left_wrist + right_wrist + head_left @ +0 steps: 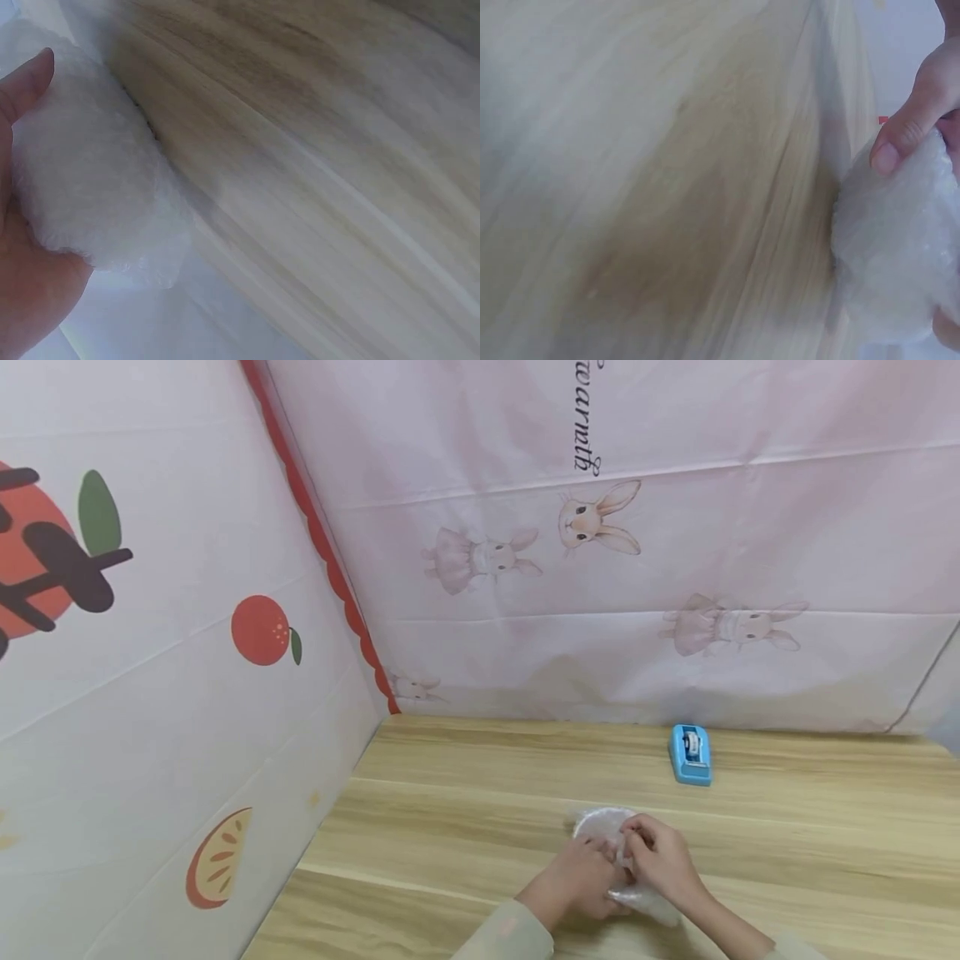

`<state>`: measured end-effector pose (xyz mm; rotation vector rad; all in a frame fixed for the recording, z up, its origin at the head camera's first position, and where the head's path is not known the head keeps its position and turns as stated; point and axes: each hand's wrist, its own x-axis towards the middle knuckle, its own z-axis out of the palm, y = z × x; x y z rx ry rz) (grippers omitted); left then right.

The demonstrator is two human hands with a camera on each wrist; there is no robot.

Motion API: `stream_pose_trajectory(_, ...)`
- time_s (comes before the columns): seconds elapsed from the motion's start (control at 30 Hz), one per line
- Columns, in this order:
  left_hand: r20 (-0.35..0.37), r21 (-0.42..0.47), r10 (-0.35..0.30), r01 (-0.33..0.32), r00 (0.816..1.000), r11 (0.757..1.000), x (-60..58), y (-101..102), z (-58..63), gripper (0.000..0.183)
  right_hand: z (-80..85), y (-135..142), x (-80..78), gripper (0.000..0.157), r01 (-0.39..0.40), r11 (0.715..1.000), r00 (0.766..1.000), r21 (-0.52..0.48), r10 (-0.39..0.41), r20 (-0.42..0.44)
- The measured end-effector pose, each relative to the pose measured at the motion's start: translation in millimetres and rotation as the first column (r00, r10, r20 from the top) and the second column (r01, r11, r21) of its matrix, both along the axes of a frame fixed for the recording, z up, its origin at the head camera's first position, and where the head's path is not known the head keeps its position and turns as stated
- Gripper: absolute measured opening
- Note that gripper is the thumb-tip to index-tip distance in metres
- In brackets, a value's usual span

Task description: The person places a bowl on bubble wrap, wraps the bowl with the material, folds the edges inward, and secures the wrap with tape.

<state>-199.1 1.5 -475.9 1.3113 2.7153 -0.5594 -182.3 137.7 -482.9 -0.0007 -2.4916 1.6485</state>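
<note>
A rounded bundle of clear bubble wrap [600,821] is between both hands, low in the head view over the table. My left hand [588,877] holds it from the left; the left wrist view shows the thumb [34,82] along one side of the bubble wrap [97,165] and the palm against its lower end. From the right, my right hand [663,858] pinches an edge of the wrap between thumb and fingers. In the right wrist view its thumb [889,154] presses on top of the bundle [892,240]. Whatever the wrap encloses is hidden.
A blue tape dispenser [691,756] with a roll in it stands near the back edge of the wood-grain table [450,793], beyond the hands. A pink rabbit-print cloth [525,668] hangs behind the table, and a fruit-print cloth [172,693] hangs along the left.
</note>
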Motion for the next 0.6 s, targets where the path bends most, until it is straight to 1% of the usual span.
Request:
stream_pose_trajectory(0.13, -0.018, 0.003, -0.014, 0.014, 1.0, 1.0, -1.8, 0.2, -1.1, 0.045, -0.5, 5.1, 3.9, 0.014, 0.038, 0.996, 0.998, -0.081, -0.042, -0.039)
stream_pose_trajectory(0.3, -0.035, 0.013, -0.03, 0.031, 0.999, 0.999, -2.0, 0.3, 0.3, 0.044, 0.7, 14.2, 8.0, 0.014, 0.102, 0.988, 0.988, -0.114, -0.114, -0.105)
stream_pose_trajectory(0.43, -0.083, 0.017, -0.053, 0.054, 0.995, 0.998, -1.6, 0.2, -0.7, 0.043, 0.3, 25.9, 10.8, 0.013, 0.15, 0.982, 0.972, -0.117, -0.168, -0.162)
stream_pose_trajectory(0.5, -0.11, 0.027, -0.064, 0.068, 0.992, 0.997, -1.6, -0.2, -2.2, 0.043, 0.2, 32.4, 11.9, 0.012, 0.17, 0.977, 0.961, -0.127, -0.193, -0.2)
stream_pose_trajectory(0.6, -0.153, 0.052, -0.079, 0.088, 0.985, 0.995, -2.7, -0.8, -4.8, 0.043, 1.9, 42.8, 14.4, 0.012, 0.2, 0.969, 0.947, -0.142, -0.228, -0.227)
